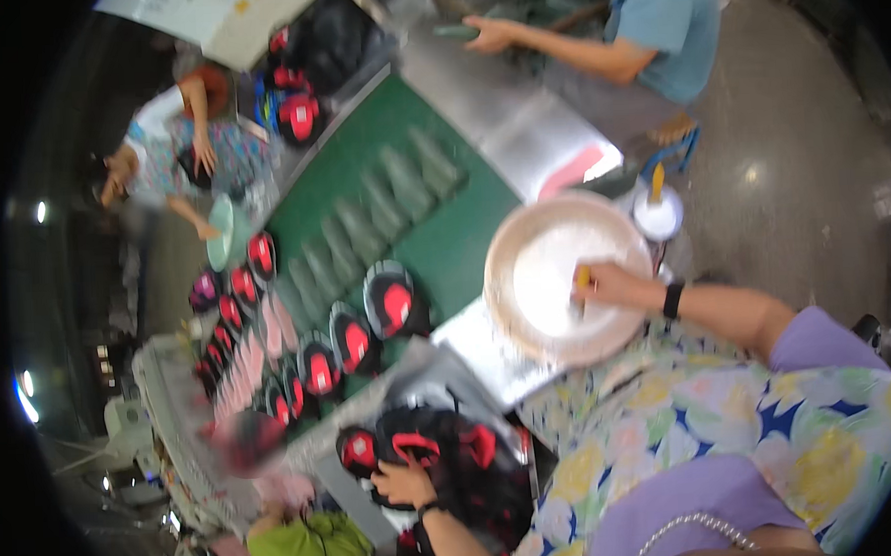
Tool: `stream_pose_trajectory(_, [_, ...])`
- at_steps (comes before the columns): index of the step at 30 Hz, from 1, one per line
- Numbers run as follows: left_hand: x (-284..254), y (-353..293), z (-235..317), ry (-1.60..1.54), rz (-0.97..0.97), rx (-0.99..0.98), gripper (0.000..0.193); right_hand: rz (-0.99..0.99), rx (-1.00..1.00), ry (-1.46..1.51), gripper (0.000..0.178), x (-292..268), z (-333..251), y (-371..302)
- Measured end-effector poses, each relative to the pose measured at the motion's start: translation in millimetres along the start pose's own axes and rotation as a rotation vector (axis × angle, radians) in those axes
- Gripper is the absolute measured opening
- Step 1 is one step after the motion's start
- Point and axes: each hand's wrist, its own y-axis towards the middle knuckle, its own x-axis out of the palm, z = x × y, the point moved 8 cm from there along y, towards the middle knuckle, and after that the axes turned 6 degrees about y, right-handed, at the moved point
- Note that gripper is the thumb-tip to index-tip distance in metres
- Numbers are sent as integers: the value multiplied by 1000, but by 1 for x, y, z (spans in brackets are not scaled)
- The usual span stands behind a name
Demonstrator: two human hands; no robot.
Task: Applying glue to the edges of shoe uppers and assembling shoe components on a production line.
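Observation:
My right hand [620,287] is closed round the yellow handle of a brush [578,294], whose lower end is in white liquid inside a wide pinkish basin [515,330]. Lower down, my left hand [405,483] grips a black shoe [356,447] with a red insole and a white label. Part of that shoe is hidden under the fingers. It lies at the edge of a heap of similar black and red shoes [473,446] close to my body.
A green conveyor belt [465,267] carries rows of grey-green shoe-shaped pieces [368,217], black and red shoes [351,339] and pink insoles [241,371]. Beside the basin stands a white pot [659,216] with a yellow-handled tool. Co-workers sit across the belt, at far right and lower left.

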Motion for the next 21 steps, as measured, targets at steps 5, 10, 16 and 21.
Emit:
stream_pose_trajectory(5, [-39, 10, 0, -268, -152, 294, 43, 132, 3, -131, 23, -33, 1, 30])
stream_pose_trajectory(10, [-83, 23, -33, -397, -57, 385, 41, 149, -26, -88, 23, 9, 0, 65])
stream_pose_trajectory(16, [-37, 14, -128, -1365, -346, 407, 44, -289, -189, -207, 23, 93, -7, 40])
stream_pose_trajectory(21, [-99, -13, -50, -1309, -538, 362, 56, -514, -222, -512, 23, 56, 11, 21])
